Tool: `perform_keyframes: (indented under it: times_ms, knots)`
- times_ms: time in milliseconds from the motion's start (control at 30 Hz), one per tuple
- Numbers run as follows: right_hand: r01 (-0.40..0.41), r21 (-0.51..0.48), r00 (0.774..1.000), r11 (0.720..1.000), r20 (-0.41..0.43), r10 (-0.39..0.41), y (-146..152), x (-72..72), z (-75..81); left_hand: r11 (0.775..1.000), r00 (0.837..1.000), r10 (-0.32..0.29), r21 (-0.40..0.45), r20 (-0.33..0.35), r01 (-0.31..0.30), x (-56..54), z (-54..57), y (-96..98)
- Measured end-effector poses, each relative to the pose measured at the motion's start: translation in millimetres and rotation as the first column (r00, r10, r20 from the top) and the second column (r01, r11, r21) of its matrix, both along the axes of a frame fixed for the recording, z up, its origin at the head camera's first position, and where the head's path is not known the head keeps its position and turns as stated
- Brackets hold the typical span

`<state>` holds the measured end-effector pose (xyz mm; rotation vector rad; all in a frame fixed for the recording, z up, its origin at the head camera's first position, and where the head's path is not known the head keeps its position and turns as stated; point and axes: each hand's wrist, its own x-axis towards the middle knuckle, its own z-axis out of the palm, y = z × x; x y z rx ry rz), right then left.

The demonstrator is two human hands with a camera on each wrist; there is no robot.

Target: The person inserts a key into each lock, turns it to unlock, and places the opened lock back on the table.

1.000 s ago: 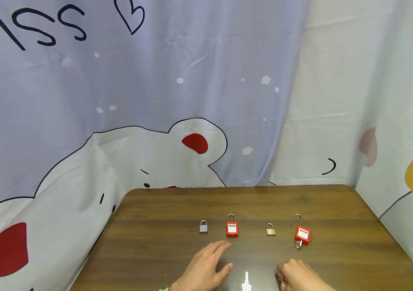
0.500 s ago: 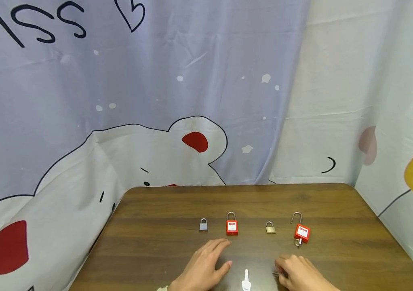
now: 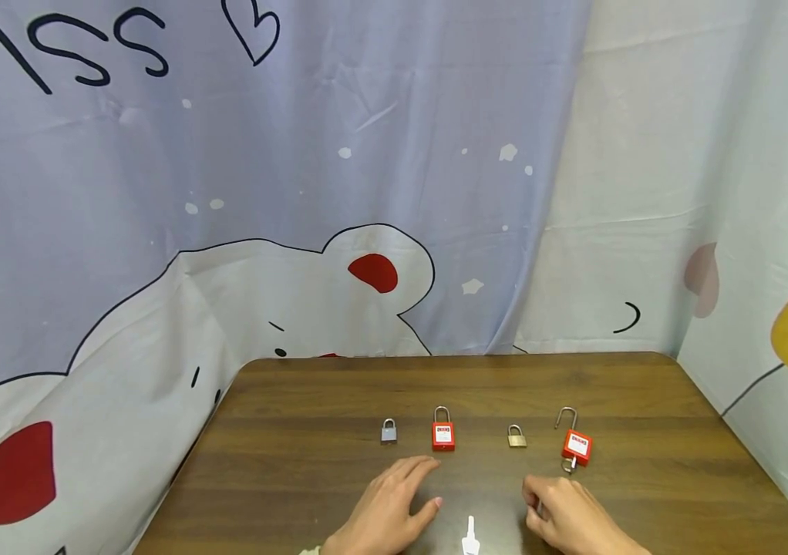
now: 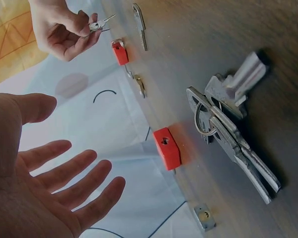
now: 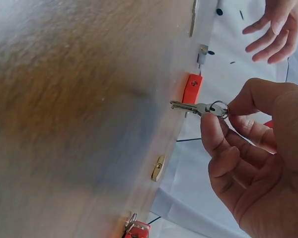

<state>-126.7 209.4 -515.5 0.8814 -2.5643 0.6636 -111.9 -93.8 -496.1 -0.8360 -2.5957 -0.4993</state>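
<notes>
My right hand [image 3: 567,512] pinches a small bunch of keys [image 5: 203,107] by its ring, above the table; the key blades point away from the fingers. In the head view the hand mostly hides these keys. With fingers spread and relaxed, my left hand [image 3: 387,509] holds nothing. Below it in the left wrist view lies another bunch of keys [image 4: 228,131] on a ring. Between the hands is a single pale key [image 3: 470,537]. Farther back stand a grey padlock [image 3: 388,433], a red padlock [image 3: 443,436], a brass padlock [image 3: 516,438] and a second red padlock [image 3: 577,449].
The second red padlock has its shackle open and a key in its bottom. All the locks lie in a loose row across the wooden table [image 3: 283,462]. A printed curtain [image 3: 297,154] hangs behind the table's back edge.
My right hand has moved slightly up and left and turned, so the keys that showed at its fingers are now mostly hidden in the head view. The left hand stays put.
</notes>
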Motion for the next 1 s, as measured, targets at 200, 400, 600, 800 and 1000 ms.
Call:
perform_keyframes:
  times_ms: [200,400,600,800,1000]
  knots:
    - [0.035,-0.007,0.999,0.999,-0.013,-0.035,-1.9,0.7,5.0,1.000,1.000,-0.009,0.010,-0.004,0.009,-0.2,0.3,-0.2]
    - [0.029,-0.014,0.996,0.999,-0.086,-0.030,-3.2,-2.3,12.1,1.000,1.000,-0.005,0.012,0.005,0.005,-0.3,1.0,-0.3]
    - [0.034,-0.060,0.979,0.998,-0.200,-0.045,-6.6,-8.0,23.2,1.000,1.000,0.000,0.013,-0.012,0.000,-0.9,2.3,0.3]
    - [0.022,-0.094,0.962,0.995,-0.268,-0.046,-9.3,-13.4,33.2,1.000,0.999,-0.007,0.022,-0.032,0.008,-2.5,5.6,1.3]
    - [-0.085,-0.168,0.970,0.982,-0.240,0.043,-10.7,-17.6,43.1,0.999,0.999,-0.008,0.038,-0.033,0.009,-4.9,11.6,4.3]
